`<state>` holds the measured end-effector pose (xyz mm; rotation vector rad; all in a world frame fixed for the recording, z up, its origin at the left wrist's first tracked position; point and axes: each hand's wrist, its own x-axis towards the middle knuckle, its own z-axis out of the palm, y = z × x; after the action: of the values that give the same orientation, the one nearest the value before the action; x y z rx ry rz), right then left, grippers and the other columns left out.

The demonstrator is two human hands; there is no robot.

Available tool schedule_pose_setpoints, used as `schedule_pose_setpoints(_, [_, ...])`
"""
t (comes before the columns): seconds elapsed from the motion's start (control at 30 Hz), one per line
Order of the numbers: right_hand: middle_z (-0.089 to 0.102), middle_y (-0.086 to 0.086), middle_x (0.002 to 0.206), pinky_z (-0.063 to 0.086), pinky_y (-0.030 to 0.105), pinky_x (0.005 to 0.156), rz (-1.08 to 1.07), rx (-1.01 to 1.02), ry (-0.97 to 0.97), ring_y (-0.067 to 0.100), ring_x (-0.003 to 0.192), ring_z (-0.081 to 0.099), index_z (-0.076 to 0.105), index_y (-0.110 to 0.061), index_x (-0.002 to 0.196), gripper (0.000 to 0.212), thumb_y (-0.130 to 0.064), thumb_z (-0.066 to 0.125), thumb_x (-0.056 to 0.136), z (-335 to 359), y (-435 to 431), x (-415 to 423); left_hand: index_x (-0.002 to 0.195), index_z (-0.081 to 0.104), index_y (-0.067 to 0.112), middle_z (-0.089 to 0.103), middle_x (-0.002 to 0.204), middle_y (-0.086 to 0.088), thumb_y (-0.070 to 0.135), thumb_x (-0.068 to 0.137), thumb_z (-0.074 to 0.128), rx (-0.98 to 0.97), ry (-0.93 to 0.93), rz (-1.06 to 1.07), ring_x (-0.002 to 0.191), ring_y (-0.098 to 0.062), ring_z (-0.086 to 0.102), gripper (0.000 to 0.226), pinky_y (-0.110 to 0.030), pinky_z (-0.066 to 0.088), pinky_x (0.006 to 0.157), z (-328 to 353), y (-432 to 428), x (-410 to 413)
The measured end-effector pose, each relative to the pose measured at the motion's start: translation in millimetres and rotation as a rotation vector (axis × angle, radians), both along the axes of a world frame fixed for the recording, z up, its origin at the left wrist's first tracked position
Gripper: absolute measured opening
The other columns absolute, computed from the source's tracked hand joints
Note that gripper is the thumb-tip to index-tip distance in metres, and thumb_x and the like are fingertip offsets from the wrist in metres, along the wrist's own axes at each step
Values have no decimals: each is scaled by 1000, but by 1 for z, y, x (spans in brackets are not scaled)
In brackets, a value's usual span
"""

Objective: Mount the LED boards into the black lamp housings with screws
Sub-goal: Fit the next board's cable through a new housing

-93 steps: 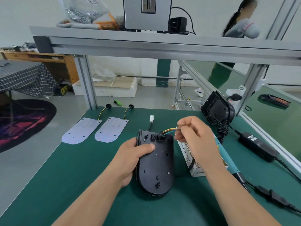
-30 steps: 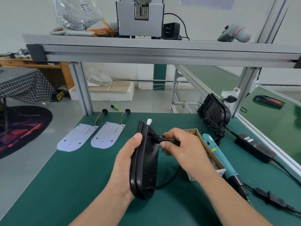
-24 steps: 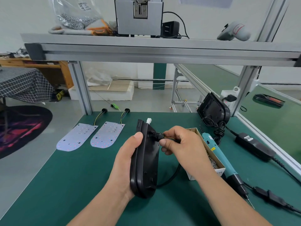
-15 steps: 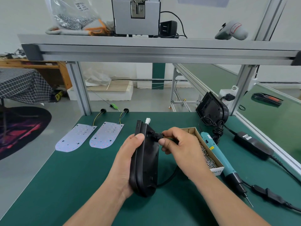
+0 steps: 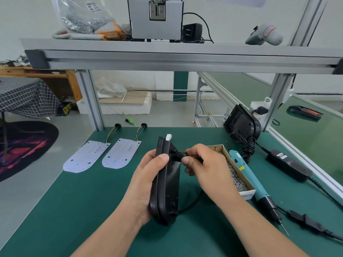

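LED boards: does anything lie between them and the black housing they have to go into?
Nothing visible does. Both LED boards lie flat left of the black housing, with only bare green mat between. The left hand holds the housing on edge; the right hand pinches its cable grommet.

I take the housing [image 5: 166, 182] as my mark, on edge over the counter [image 5: 74, 210]. My left hand [image 5: 146, 184] grips its left side, and my right hand [image 5: 207, 169] pinches the cable [image 5: 178, 155] on its right. Behind-left of it lie a board [image 5: 121, 153] and, farther left, another board [image 5: 86, 156]. Right of it sits the screw box [image 5: 249, 193], with the screwdriver [image 5: 248, 177] just beyond. A second housing [image 5: 241, 123] stands behind-right.
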<state>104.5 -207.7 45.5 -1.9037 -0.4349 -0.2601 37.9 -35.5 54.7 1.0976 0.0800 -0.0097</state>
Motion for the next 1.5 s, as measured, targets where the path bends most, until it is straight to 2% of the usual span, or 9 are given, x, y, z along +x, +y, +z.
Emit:
schedule_pose_setpoints(0.17, [76, -2, 81, 58, 26, 66, 50, 168, 113, 15, 70, 74, 74, -21, 97, 13, -8, 75, 97, 3, -1, 0, 114, 72, 25, 71, 104, -10, 49, 69, 82, 48, -25, 38, 88, -25, 64, 52, -41, 51, 74, 1, -3, 1])
schedule_pose_setpoints(0.3, [75, -20, 94, 58, 23, 78, 46, -87, 32, 5, 86, 73, 67, -40, 103, 26, -18, 78, 95, 1, -2, 0, 110, 72, 25, 73, 104, -11, 48, 68, 82, -11, -1, 26, 88, -27, 63, 49, -42, 49, 76, -1, -1, 1])
schedule_pose_setpoints(0.43, [72, -17, 92, 56, 33, 78, 14, -183, -54, 7, 86, 69, 62, -35, 105, 24, -18, 77, 95, 2, -3, 0, 103, 72, 27, 71, 100, -10, 43, 71, 82, -53, 22, 2, 82, -25, 63, 37, -40, 49, 73, 0, -3, -1])
schedule_pose_setpoints(0.53, [73, -11, 84, 59, 37, 77, 24, -78, -42, 12, 81, 71, 64, -30, 101, 21, -13, 75, 96, -2, -1, -3, 102, 72, 27, 72, 99, -10, 42, 76, 79, -60, 21, 7, 80, -24, 65, 31, -40, 50, 72, 0, -4, -1])
schedule_pose_setpoints(0.73, [74, -9, 80, 58, 28, 74, 1, -25, -65, 13, 78, 73, 66, -32, 94, 21, -13, 73, 97, -2, 0, -4, 110, 70, 27, 72, 101, -8, 49, 71, 81, 0, -14, 23, 86, -24, 63, 46, -41, 49, 76, -2, -3, -1])
schedule_pose_setpoints(0.93, [78, 3, 84, 61, 27, 67, 81, 188, 139, 23, 72, 77, 71, -17, 93, 16, -1, 75, 95, 8, -2, -1, 116, 69, 28, 69, 104, -6, 51, 74, 78, 90, -60, 46, 89, -21, 63, 49, -39, 50, 72, -4, -5, 1])
schedule_pose_setpoints(1.17, [78, 1, 83, 59, 23, 69, 108, 105, 120, 17, 73, 76, 71, -21, 91, 21, -1, 68, 99, 8, -1, -3, 108, 71, 29, 73, 101, -6, 50, 72, 80, 18, -19, 11, 84, -22, 65, 43, -42, 49, 74, -7, 1, 2])
schedule_pose_setpoints(1.37, [75, -4, 78, 57, 20, 65, 40, 22, 50, 11, 71, 75, 69, -26, 88, 21, -8, 70, 99, 7, 3, -4, 115, 71, 27, 74, 105, -7, 52, 72, 79, 73, -44, -5, 90, -22, 65, 51, -43, 48, 79, -5, 1, 4])
schedule_pose_setpoints(1.5, [77, 2, 80, 60, 28, 65, 64, 120, 130, 17, 70, 75, 73, -16, 94, 13, -4, 72, 98, 8, -2, 1, 120, 70, 25, 74, 108, -8, 51, 73, 77, 117, -67, -28, 92, -23, 65, 54, -44, 48, 79, -4, 4, 6])
